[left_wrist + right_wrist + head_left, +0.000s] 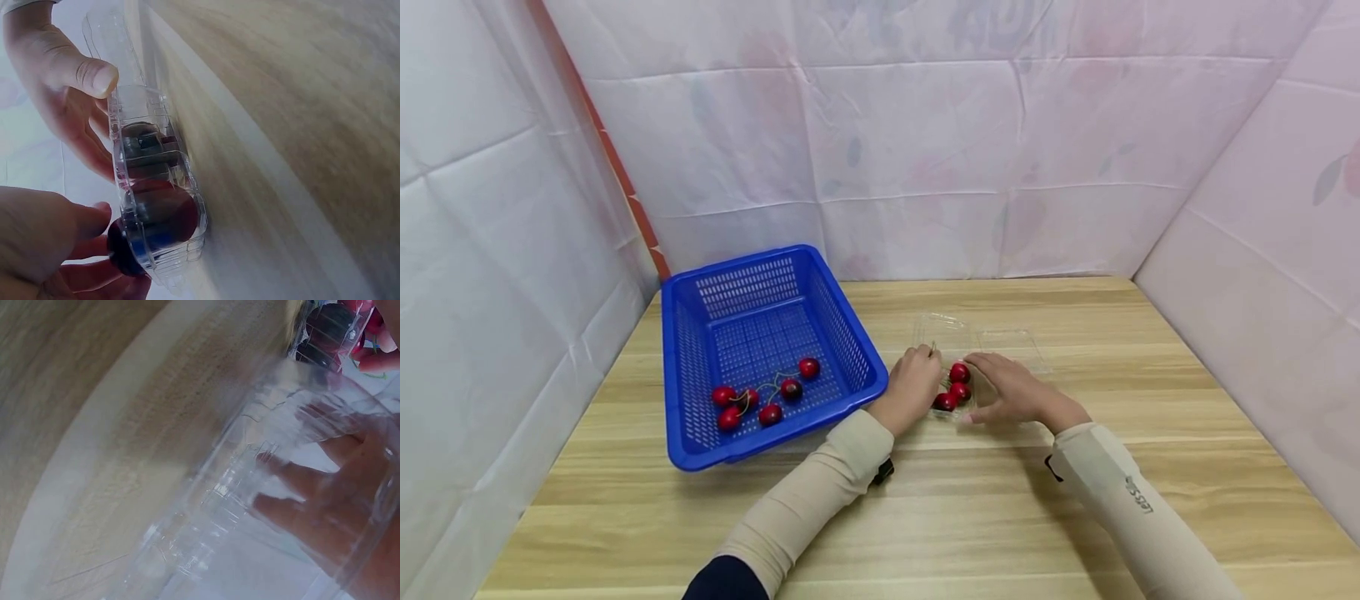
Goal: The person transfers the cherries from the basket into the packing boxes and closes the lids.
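Observation:
A clear plastic box [159, 256] with several dark red cherries [959, 372] in it stands on the table between the two hands. At its left side, my left hand [913, 382] pinches a dark cherry [120, 247] over the rim; a stem pokes up above the fingers in the head view. From the right, my right hand [1013, 390] grips the box, its thumb at the near rim and fingers around the far side. In the right wrist view that hand appears through clear plastic [219, 487].
A blue perforated basket [857, 321] stands left of the box, with several stemmed cherries [791, 389] on its floor. Behind the hands lie clear plastic pieces, one a thin flat outline [1015, 346]. Pale cloth walls [917, 150] enclose the wooden table [970, 517] at the back and sides.

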Motion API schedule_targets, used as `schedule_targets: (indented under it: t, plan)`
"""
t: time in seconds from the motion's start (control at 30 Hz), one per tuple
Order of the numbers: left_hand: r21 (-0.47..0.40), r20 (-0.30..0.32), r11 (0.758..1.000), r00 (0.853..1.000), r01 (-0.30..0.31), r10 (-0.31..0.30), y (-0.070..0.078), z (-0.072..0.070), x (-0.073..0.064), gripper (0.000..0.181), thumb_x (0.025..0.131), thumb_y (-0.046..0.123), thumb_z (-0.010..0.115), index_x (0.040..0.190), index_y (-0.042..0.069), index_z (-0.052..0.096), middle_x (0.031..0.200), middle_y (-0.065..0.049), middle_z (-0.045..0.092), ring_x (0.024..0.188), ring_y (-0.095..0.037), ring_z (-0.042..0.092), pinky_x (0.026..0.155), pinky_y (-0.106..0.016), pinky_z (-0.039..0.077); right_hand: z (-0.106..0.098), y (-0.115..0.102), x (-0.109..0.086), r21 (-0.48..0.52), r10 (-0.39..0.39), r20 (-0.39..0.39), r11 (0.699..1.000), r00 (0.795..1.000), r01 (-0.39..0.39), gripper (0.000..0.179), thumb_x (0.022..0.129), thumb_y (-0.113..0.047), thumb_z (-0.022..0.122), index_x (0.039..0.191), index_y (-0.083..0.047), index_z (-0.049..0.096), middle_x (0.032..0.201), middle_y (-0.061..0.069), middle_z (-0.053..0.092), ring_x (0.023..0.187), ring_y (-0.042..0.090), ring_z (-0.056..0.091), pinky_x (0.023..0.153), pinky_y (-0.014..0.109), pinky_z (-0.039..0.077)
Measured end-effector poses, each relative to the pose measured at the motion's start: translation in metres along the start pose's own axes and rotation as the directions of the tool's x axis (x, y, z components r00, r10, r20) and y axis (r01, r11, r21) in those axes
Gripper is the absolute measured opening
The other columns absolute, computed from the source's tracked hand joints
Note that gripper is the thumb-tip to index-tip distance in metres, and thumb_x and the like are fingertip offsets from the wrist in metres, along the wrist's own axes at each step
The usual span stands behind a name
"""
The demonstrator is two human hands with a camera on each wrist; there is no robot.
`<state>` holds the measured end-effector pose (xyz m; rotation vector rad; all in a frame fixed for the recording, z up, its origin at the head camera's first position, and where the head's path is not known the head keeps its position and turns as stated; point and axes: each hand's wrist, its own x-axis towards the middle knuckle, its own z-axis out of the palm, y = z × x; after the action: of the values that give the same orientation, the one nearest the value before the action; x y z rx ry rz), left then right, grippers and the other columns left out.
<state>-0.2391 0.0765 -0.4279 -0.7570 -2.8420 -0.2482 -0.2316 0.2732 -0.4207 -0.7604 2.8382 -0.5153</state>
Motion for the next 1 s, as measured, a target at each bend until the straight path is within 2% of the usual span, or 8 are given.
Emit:
schedule_targets:
  t: [0.17,0.33,0.5,0.63,0.8,0.9,1.0]
  plan:
    - [-0.003,0.001,1.0,1.0,-0.018,0.018,0.0,-0.002,-0.002,0.023,0.092,0.012,0.062,0.114,0.006,0.066,0.113,-0.008,0.064,0.096,-0.022,0.06,0.078,-0.03,0.054,0.0,0.0,0.0,0.003,-0.007,-0.006,1.0,1.0,0.007,0.096,0.071,-0.046,0.081,0.141,0.005,0.038,0.142,0.027,0.041,0.132,0.048,0.034,0.104,0.066,0.025]
    - [-0.012,-0.024,0.999,0.998,-0.052,0.052,0.001,-0.003,-0.004,0.022,0.09,0.003,0.062,0.109,0.011,0.068,0.107,-0.005,0.064,0.092,-0.02,0.062,0.074,-0.028,0.055,0.001,0.0,0.0,0.005,-0.02,-0.015,1.0,1.0,0.02,0.096,0.071,-0.045,0.081,0.14,0.007,0.038,0.141,0.028,0.042,0.131,0.048,0.035,0.104,0.066,0.026]
    - [0.049,-0.041,0.994,0.994,-0.098,0.1,0.003,-0.004,-0.008,0.02,0.09,0.005,0.06,0.101,0.017,0.071,0.097,-0.001,0.064,0.083,-0.017,0.063,0.062,-0.029,0.055,0.003,0.0,0.0,0.011,-0.029,-0.028,0.999,0.999,0.03,0.095,0.071,-0.044,0.082,0.139,0.007,0.039,0.14,0.028,0.043,0.13,0.047,0.036,0.104,0.065,0.026]
    - [0.105,-0.027,0.985,0.99,-0.135,0.139,0.006,-0.004,-0.009,0.017,0.09,0.008,0.061,0.097,0.019,0.072,0.099,0.001,0.065,0.082,-0.016,0.064,0.06,-0.03,0.055,0.003,0.0,0.0,0.011,-0.038,-0.042,0.999,0.998,0.038,0.094,0.071,-0.043,0.082,0.138,0.007,0.04,0.139,0.027,0.044,0.13,0.047,0.037,0.104,0.064,0.027]
    - [0.144,-0.019,0.975,0.985,-0.169,0.173,0.007,0.0,-0.01,0.019,0.09,0.008,0.061,0.104,0.017,0.069,0.103,0.0,0.066,0.084,-0.018,0.066,0.063,-0.03,0.055,0.003,0.001,0.0,0.009,-0.039,-0.044,0.999,0.998,0.039,0.094,0.071,-0.042,0.082,0.138,0.008,0.04,0.138,0.028,0.044,0.129,0.047,0.038,0.104,0.064,0.027]
    - [0.13,-0.042,0.976,0.983,-0.174,0.181,0.006,0.0,-0.012,0.021,0.091,0.005,0.059,0.11,0.013,0.064,0.102,-0.002,0.067,0.085,-0.019,0.066,0.064,-0.03,0.056,0.002,0.001,0.0,0.011,-0.039,-0.042,0.999,0.998,0.039,0.095,0.07,-0.043,0.082,0.138,0.009,0.039,0.138,0.029,0.044,0.129,0.048,0.037,0.105,0.063,0.027]
    - [0.088,-0.068,0.979,0.979,-0.186,0.192,0.005,0.0,-0.013,0.019,0.092,0.003,0.057,0.109,0.011,0.059,0.099,-0.003,0.068,0.084,-0.019,0.066,0.063,-0.03,0.055,0.002,0.0,0.0,0.013,-0.039,-0.04,0.999,0.998,0.039,0.096,0.07,-0.045,0.082,0.138,0.009,0.039,0.138,0.029,0.044,0.129,0.048,0.038,0.105,0.063,0.027]
